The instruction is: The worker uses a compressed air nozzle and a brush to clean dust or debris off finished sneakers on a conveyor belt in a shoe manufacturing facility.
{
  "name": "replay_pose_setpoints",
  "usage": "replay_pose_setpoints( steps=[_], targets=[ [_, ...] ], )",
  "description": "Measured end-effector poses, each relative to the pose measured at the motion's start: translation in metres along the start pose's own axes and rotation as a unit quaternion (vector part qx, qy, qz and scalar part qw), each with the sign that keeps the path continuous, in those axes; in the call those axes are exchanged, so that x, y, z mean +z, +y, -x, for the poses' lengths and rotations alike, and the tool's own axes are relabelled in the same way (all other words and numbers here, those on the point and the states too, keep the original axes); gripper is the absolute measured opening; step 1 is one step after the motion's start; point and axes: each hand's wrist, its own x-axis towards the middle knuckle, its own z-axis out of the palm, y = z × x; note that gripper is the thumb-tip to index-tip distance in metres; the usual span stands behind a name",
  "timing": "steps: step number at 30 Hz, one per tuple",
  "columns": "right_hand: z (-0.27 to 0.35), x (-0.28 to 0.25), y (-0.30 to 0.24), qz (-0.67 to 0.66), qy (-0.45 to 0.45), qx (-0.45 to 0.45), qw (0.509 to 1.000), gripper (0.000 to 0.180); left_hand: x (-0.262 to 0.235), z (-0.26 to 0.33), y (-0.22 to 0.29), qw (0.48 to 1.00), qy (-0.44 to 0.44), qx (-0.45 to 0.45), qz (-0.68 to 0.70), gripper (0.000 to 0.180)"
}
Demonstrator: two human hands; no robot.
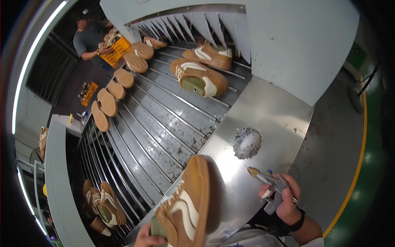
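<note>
A brown sneaker with a wavy white side stripe and green lining is held tilted over the metal ledge by my left hand. Its fingers close on the heel end, partly cut off by the lower edge. My right hand grips a small metal gun-shaped tool, likely an air or spray gun, with a tan nozzle pointing up and left. A clear gap separates the nozzle from the sneaker. Just beyond the nozzle, a pile of whitish-grey crumbs lies on the shiny ledge.
Two brown sneakers lie on the roller conveyor by a machine's strip curtain. Tan soles line its far side; more sneakers sit lower left. A co-worker handles an orange crate.
</note>
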Motion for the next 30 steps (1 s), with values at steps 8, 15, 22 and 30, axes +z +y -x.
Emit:
replay_pose_setpoints(
  steps=[8, 15, 22, 30],
  targets=[
    [-0.032, 0.002, 0.029, -0.053, 0.064, -0.010, 0.996, 0.049, 0.060, -0.183, 0.134, 0.960, -0.046, 0.210, 0.179, 0.031],
    [-0.024, 0.008, 0.036, -0.019, 0.114, 0.011, 0.993, 0.059, 0.044, -0.233, 0.163, 0.966, 0.000, 0.256, -0.029, 0.040],
    [-0.025, -0.016, 0.041, 0.004, 0.122, -0.029, 0.992, 0.062, -0.174, -0.078, 0.016, 0.731, 0.460, 0.200, -0.462, 0.058],
    [-0.037, -0.017, 0.042, 0.006, 0.128, 0.004, 0.992, 0.060, -0.262, 0.021, -0.095, 0.714, 0.599, 0.196, -0.305, 0.054]
  ],
)
